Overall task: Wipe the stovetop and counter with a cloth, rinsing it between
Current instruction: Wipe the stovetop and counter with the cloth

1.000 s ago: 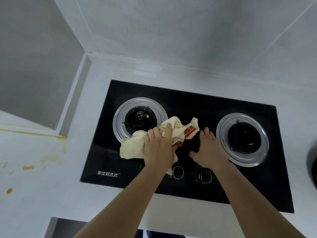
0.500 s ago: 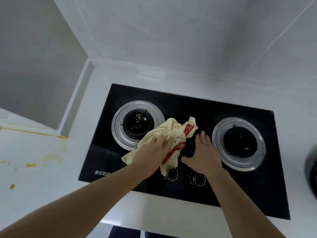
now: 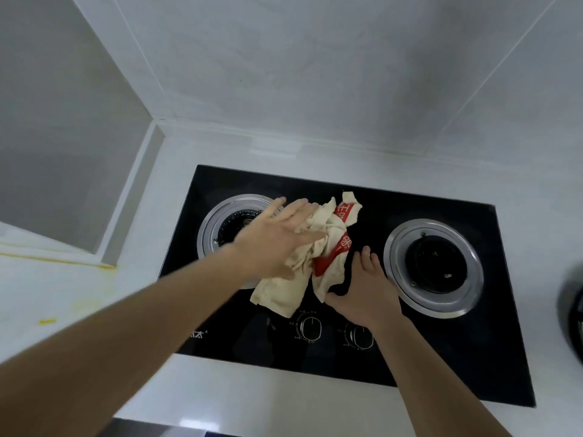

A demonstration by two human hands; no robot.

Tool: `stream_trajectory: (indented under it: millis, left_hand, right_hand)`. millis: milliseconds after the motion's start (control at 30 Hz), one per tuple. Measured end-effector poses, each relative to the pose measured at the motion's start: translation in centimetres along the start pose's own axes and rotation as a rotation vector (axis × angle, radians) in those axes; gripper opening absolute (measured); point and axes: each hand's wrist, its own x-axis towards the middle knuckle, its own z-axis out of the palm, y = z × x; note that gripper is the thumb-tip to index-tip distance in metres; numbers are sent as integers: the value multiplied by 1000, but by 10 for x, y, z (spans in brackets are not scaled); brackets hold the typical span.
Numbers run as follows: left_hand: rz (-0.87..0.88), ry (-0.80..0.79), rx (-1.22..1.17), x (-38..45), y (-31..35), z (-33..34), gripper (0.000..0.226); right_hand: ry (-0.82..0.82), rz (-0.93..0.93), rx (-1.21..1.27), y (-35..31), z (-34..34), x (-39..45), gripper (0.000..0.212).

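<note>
A cream cloth (image 3: 318, 244) with a red printed band lies bunched on the black glass stovetop (image 3: 347, 357), between the two burners. My left hand (image 3: 277, 238) presses on it with straight, spread fingers that reach over the left burner (image 3: 217, 225). My right hand (image 3: 366, 288) lies flat on the glass just right of the cloth, its thumb against the cloth's lower edge. The right burner (image 3: 433, 268) is uncovered.
Two control knobs (image 3: 310, 328) sit at the stovetop's front, the right one partly under my wrist. The white counter (image 3: 79, 298) on the left carries yellow stains (image 3: 47, 321). A dark round object (image 3: 572, 320) shows at the right edge. Tiled walls stand behind.
My left hand has slid the cloth up and to the right across the glass, and its fingers have straightened. My right hand has stayed flat beside it. The camera moved closer.
</note>
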Motion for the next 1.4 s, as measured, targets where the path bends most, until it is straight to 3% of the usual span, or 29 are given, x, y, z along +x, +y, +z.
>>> stream_trajectory:
  millis: [133, 233, 400, 600, 733, 867, 1267, 1400]
  left_hand:
    - [218, -74, 16, 22, -18, 15, 90]
    - [220, -54, -31, 42, -11, 18, 77]
    - [188, 27, -12, 55, -13, 27, 75]
    - [-56, -2, -260, 65, -25, 38, 68]
    - [-362, 16, -422, 68, -67, 42, 69]
    - [-519, -4, -507, 54, -111, 50, 69]
    - [-641, 113, -569, 42, -108, 58, 59]
    - [-557, 27, -647, 45, -115, 54, 80]
  right_hand:
    - [-7, 26, -8, -4, -1, -3, 121]
    - [1, 43, 10, -7, 1, 1, 124]
    - [8, 59, 3, -8, 5, 1, 122]
    - [8, 94, 46, -10, 3, -1, 115]
    - [19, 120, 45, -13, 0, 1, 109]
    - [33, 140, 30, -15, 5, 1, 109]
    - [47, 116, 86, -11, 3, -2, 102]
    - [58, 101, 61, -9, 6, -3, 104]
